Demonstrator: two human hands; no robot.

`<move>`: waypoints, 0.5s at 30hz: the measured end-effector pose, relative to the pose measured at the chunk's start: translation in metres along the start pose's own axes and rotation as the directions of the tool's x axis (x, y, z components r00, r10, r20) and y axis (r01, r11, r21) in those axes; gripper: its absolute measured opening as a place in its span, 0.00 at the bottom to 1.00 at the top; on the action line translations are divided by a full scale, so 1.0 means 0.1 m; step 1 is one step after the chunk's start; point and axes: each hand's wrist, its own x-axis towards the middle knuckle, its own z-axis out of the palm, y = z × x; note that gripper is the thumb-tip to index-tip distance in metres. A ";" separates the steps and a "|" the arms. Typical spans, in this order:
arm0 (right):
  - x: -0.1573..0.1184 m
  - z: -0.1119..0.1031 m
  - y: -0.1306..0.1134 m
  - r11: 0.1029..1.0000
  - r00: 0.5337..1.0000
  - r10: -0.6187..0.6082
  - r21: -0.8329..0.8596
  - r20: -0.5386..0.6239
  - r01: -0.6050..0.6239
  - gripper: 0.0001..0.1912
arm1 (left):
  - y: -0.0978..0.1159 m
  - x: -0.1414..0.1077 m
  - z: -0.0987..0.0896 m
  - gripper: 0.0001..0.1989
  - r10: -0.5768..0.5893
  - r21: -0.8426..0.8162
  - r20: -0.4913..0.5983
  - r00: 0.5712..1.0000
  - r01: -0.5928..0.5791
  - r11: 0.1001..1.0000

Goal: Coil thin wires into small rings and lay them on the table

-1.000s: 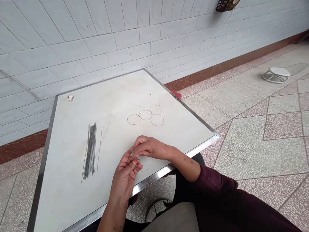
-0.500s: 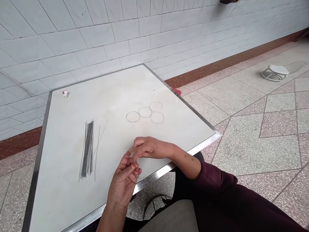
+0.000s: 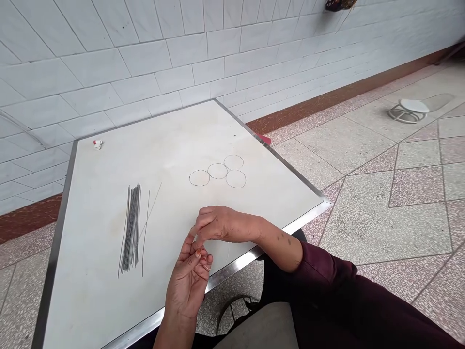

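Left hand [image 3: 189, 274]: I pinch the curved wire [image 3: 228, 253].
Right hand [image 3: 221, 224]: I pinch it alongside.
Curved wire: by the tabletop's [image 3: 163, 140] near edge.
Wire rings [image 3: 227, 169]: four, beyond my hands.
Wire bundle [image 3: 131, 229]: toward the left edge.

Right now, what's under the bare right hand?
Below the right hand: an arc of thin wire over the white, metal-edged tabletop. It and the left hand cover the wire's remainder and the tabletop directly beneath.

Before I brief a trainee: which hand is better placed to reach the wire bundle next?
Probably the left hand: it lies nearer the wire bundle, with the right hand farther off.
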 end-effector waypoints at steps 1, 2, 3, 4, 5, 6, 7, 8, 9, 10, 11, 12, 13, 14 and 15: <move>-0.01 0.00 0.00 1.000 1.000 -0.006 0.015 -0.007 0.006 0.12 | -0.01 0.00 -0.01 0.22 -0.005 0.004 0.005 1.000 0.005 1.000; -0.02 -0.01 0.01 0.999 1.000 -0.011 0.044 -0.016 0.012 0.12 | -0.03 -0.01 -0.02 0.22 -0.013 0.016 0.014 1.000 0.012 1.000; -0.03 -0.02 0.01 0.997 1.000 -0.012 0.079 -0.024 0.014 0.11 | -0.04 -0.01 -0.03 0.22 -0.017 0.032 0.024 1.000 0.016 0.999; -0.04 -0.02 0.01 0.993 1.000 -0.006 0.114 -0.029 0.010 0.11 | -0.05 -0.01 -0.04 0.22 -0.016 0.047 0.034 0.999 0.015 0.999; -0.06 -0.03 0.01 0.990 1.000 0.009 0.140 -0.029 -0.004 0.11 | -0.05 -0.02 -0.05 0.21 -0.015 0.061 0.042 0.999 0.012 0.998; -0.07 -0.04 0.01 0.987 0.999 0.033 0.159 -0.027 -0.028 0.10 | -0.06 -0.02 -0.05 0.21 -0.011 0.071 0.048 0.999 0.008 0.997; -0.08 -0.05 0.01 0.983 0.998 0.064 0.176 -0.023 -0.059 0.10 | -0.06 -0.03 -0.05 0.21 -0.005 0.078 0.052 0.999 0.001 0.997; -0.09 -0.05 0.00 0.974 0.994 0.103 0.204 -0.023 -0.096 0.10 | -0.06 -0.03 -0.05 0.21 0.005 0.080 0.056 0.998 -0.009 0.997; -0.10 -0.05 -0.01 0.961 0.989 0.148 0.241 -0.028 -0.137 0.12 | -0.06 -0.03 -0.04 0.22 0.015 0.079 0.062 0.998 -0.020 0.997; -0.11 -0.04 -0.01 0.942 0.980 0.196 0.284 -0.036 -0.178 0.14 | -0.06 -0.03 -0.04 0.22 0.026 0.076 0.067 0.997 -0.031 0.997; -0.12 -0.03 -0.02 0.921 0.969 0.242 0.324 -0.043 -0.216 0.15 | -0.06 -0.03 -0.03 0.23 0.037 0.071 0.071 0.997 -0.042 0.997; -0.13 -0.02 -0.02 0.902 0.958 0.281 0.356 -0.050 -0.246 0.16 | -0.06 -0.03 -0.03 0.24 0.044 0.065 0.073 0.996 -0.049 0.997; -0.13 0.00 -0.02 0.890 0.951 0.304 0.373 -0.055 -0.263 0.15 | -0.06 -0.03 -0.03 0.24 0.048 0.060 0.074 0.996 -0.052 0.997; -0.14 0.01 -0.02 0.886 0.949 0.310 0.379 -0.058 -0.267 0.14 | -0.06 -0.03 -0.04 0.24 0.047 0.057 0.073 0.996 -0.052 0.997; -0.14 0.03 -0.01 0.887 0.952 0.301 0.384 -0.058 -0.257 0.12 | -0.07 -0.03 -0.05 0.23 0.045 0.054 0.067 0.997 -0.048 0.997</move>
